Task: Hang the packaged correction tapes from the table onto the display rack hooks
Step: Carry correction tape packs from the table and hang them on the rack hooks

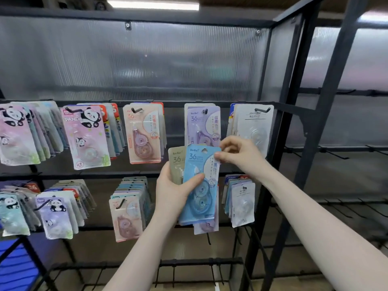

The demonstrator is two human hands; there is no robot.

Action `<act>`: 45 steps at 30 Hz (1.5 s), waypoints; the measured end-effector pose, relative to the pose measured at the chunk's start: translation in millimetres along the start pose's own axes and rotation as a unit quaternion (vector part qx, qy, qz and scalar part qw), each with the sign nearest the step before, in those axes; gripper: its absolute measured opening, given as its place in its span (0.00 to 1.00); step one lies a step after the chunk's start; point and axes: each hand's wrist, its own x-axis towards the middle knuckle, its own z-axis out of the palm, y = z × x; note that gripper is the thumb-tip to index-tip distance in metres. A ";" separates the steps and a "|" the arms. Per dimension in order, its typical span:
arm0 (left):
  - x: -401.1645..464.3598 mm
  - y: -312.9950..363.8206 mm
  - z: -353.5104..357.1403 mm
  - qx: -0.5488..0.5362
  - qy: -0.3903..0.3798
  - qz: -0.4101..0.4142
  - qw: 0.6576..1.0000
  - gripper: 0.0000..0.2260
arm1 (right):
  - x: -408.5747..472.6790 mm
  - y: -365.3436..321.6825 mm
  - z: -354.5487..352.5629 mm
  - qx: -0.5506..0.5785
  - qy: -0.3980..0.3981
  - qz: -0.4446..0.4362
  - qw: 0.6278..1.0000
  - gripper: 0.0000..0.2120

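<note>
My left hand holds a small stack of packaged correction tapes in front of the display rack. The blue pack is in front, and a beige pack shows behind it on the left. My right hand pinches the blue pack's top right edge between thumb and fingers. Just above hangs a purple pack on its hook. The table is not in view.
The black rack's upper rail carries panda packs, a pink pack and a white pack. The lower rail holds more rows of packs. Bare hooks stick out on the neighbouring rack at right. Empty hooks line the bottom rail.
</note>
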 end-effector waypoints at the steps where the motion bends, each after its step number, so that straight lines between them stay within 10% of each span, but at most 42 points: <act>1: -0.7 -0.1 5.6 0.001 0.000 0.004 1.000 0.19 | -1.8 0.9 -5.5 0.002 0.003 0.002 1.000 0.08; 32: -17.8 14.8 96.6 -0.011 0.124 0.053 0.991 0.06 | 43.1 22.4 -126.5 -0.003 0.234 -0.006 0.972 0.08; 45: 16.5 28.2 112.1 -0.011 0.103 0.078 0.992 0.07 | 33.9 17.1 -122.9 -0.332 0.222 -0.026 0.916 0.13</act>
